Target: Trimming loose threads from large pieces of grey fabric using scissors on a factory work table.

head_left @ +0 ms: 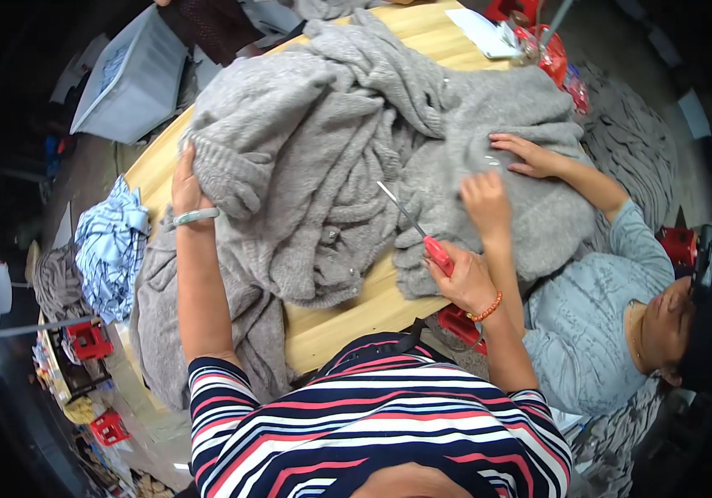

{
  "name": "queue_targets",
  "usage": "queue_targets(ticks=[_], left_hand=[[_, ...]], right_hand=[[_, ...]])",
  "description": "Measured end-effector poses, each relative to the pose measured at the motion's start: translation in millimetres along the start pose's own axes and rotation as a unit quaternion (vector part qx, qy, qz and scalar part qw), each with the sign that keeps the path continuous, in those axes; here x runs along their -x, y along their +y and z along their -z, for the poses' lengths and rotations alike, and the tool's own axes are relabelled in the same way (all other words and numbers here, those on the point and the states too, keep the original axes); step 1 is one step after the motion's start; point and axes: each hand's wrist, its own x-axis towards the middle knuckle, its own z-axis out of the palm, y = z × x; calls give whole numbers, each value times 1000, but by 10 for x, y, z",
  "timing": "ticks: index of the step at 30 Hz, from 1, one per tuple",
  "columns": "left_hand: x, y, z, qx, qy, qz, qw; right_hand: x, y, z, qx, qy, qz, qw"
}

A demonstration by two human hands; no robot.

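My left hand (187, 178) grips the ribbed edge of a grey knitted sweater (289, 141), bunched up on the wooden table. My right hand (466, 280) is closed round the red handle of a screwdriver-like tool (437, 253). Its long thin metal shaft points up and left over the grey knitwear, and I cannot make out the exact kind of tip. Small shiny pieces show near the sweater's lower edge. On my right, a co-worker's two hands rest on or hover over another grey knitted piece (530, 216), one of them blurred.
Grey knitwear (198, 324) hangs over the wooden table's (331, 332) near left edge, beside a blue striped cloth bundle (113, 249). A white bin (132, 83) stands far left. Red stools (90, 340) stand around. A co-worker (597, 332) sits close at my right. Far right lies a red bag (552, 58).
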Motion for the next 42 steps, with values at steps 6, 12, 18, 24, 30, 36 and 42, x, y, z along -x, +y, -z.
queue_targets(ticks=[6,12,18,24,30,36,42], left_hand=[[93,340,1854,-31,179,-156,971],[593,-79,2709,-118,394,-129,902],[1708,-121,3733,-470,528,-10,707],[2038,-164,2678,-826,321,-182,425],[1067,-627,2340,-740,98,-243,619],[278,-616,3039,-708,383,33,592],[370,184,2995,-520,249,-199,793]], right_hand=[[-19,-174,-77,11,-18,23,1000],[-71,-265,-189,21,-38,22,999],[-11,-223,-249,-16,-12,55,998],[29,-178,-410,18,-18,31,999],[-18,-408,-523,23,-35,66,997],[129,-523,-486,52,-30,64,996],[277,-586,-560,45,-33,29,998]])
